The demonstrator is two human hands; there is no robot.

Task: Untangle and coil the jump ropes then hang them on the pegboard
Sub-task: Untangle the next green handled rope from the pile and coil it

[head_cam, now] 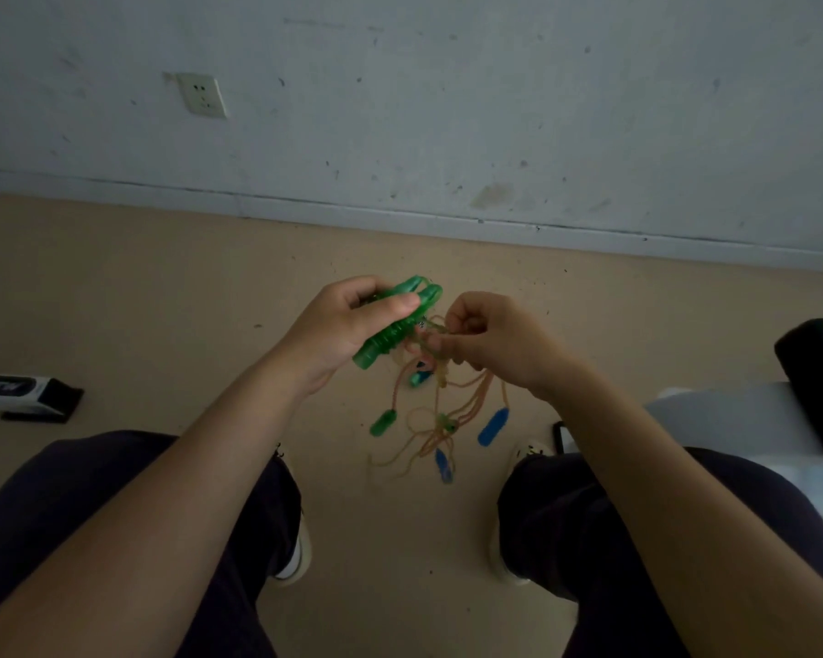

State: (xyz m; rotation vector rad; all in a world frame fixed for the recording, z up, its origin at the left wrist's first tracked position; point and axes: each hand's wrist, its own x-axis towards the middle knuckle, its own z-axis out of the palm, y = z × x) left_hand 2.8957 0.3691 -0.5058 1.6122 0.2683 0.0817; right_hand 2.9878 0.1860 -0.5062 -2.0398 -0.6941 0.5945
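Two green jump-rope handles point(397, 322) sit gripped in the left hand point(348, 325); the right hand point(488, 339) pinches the tangled ropes point(440, 410), which dangle between the knees above the floor point(162, 287).

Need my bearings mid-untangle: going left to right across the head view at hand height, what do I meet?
Left hand → green handles it grips → cord knot → right hand pinching it → black object at the frame's right edge.
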